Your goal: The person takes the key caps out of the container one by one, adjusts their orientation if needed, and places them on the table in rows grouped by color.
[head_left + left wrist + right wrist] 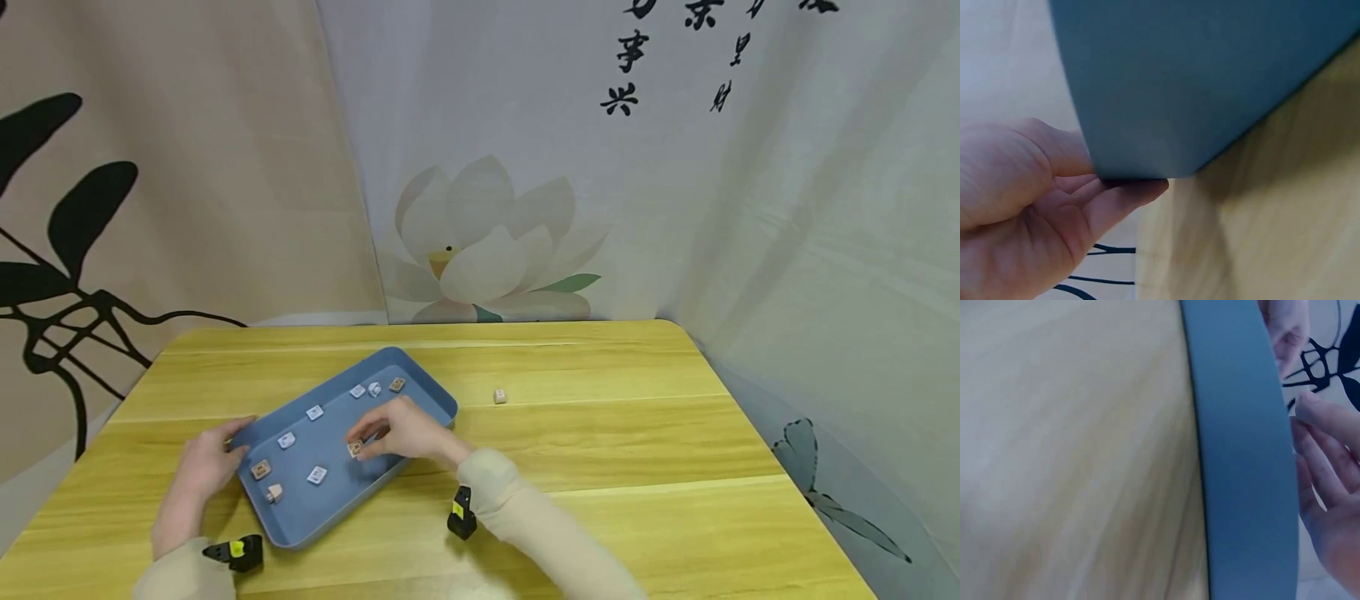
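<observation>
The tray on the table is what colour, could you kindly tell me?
The tray is muted blue, seen best in the head view.

The long sleeves (pixel 542 523) are plain cream, and the two little black wrist cameras (pixel 463 524) each have a bright yellow patch (pixel 237 548).

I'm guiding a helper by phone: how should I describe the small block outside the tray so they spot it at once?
On the yellow wooden table, find the blue tray set at a slant. Just right of its far end, as the head view shows it, is a small pale block. It's the only block resting directly on the wood.
</observation>
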The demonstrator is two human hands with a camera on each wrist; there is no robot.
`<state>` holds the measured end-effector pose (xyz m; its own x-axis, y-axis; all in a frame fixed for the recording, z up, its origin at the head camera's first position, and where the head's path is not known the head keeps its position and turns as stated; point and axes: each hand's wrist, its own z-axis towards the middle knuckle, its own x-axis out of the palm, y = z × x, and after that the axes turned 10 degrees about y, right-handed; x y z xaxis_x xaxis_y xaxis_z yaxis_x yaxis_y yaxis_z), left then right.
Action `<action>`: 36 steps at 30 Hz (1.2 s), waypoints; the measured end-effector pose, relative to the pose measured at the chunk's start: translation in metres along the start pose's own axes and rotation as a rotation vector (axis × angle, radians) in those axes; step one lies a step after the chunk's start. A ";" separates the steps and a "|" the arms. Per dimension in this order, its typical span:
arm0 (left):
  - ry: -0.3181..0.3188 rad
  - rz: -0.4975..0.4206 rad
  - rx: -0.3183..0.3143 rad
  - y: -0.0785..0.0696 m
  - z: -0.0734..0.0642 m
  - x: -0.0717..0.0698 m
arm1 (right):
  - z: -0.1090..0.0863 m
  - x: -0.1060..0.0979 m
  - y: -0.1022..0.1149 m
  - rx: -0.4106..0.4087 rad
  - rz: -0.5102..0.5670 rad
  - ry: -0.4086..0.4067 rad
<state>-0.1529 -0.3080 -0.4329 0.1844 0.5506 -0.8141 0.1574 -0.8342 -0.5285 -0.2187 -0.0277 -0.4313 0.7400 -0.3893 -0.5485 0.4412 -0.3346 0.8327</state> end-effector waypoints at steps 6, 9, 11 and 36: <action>0.029 -0.003 -0.015 -0.001 -0.002 0.000 | -0.015 -0.015 -0.005 -0.025 0.067 -0.047; 0.022 -0.023 -0.029 0.000 -0.002 0.001 | -0.023 -0.023 -0.008 -0.023 0.095 -0.076; 0.019 -0.035 -0.036 0.000 -0.002 0.001 | -0.028 -0.027 -0.010 -0.008 0.105 -0.097; 0.013 -0.066 -0.040 0.005 -0.001 0.008 | -0.090 -0.076 -0.047 0.074 0.181 -0.326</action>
<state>-0.1496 -0.3078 -0.4414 0.1851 0.6048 -0.7746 0.2081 -0.7945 -0.5706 -0.2496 0.0951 -0.4224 0.5966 -0.6966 -0.3986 0.2717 -0.2921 0.9170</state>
